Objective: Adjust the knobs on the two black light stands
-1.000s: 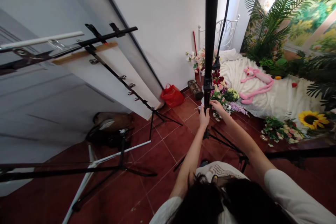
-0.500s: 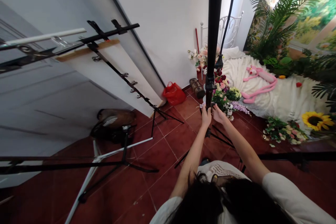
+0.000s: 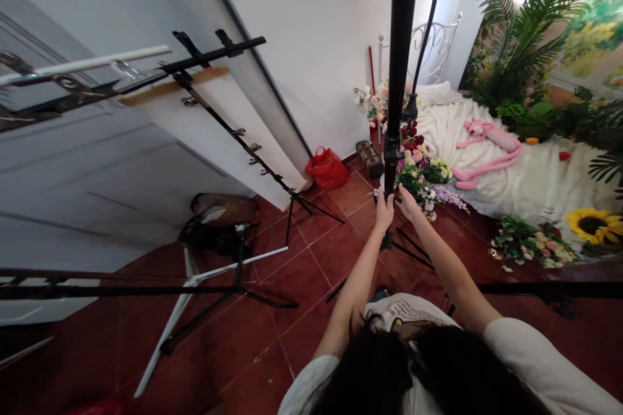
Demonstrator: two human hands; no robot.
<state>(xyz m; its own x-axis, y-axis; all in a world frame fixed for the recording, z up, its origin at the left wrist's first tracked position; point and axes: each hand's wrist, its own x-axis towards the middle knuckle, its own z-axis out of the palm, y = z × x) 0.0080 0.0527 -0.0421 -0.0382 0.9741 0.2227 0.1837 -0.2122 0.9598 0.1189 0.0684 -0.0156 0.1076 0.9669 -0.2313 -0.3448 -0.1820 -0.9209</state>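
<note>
A black light stand (image 3: 403, 32) rises upright in front of me, its telescoping pole running out of the top of the view. My left hand (image 3: 384, 211) is closed around the lower pole, below a locking collar (image 3: 392, 148). On the right side of the same pole, the fingers of my right hand (image 3: 407, 203) are closed at a small dark fitting, mostly hidden by them. Black tripod legs (image 3: 411, 255) spread out below my hands. Beside the pole hangs a black cord (image 3: 429, 19) with a dark connector (image 3: 409, 107).
Clipped backdrop stands (image 3: 224, 117) fill the left. A red bag (image 3: 327, 167) and a rolled bundle (image 3: 370, 159) lie by the wall. Artificial flowers (image 3: 423, 172) crowd the stand's right. Beyond are a bed (image 3: 525, 201) with a pink plush toy (image 3: 501, 142) and palm fronds (image 3: 540, 19).
The view has shifted slightly, so the surroundings sit a little further right. My right hand has moved slightly at the pole; both hands stay on the light stand.
</note>
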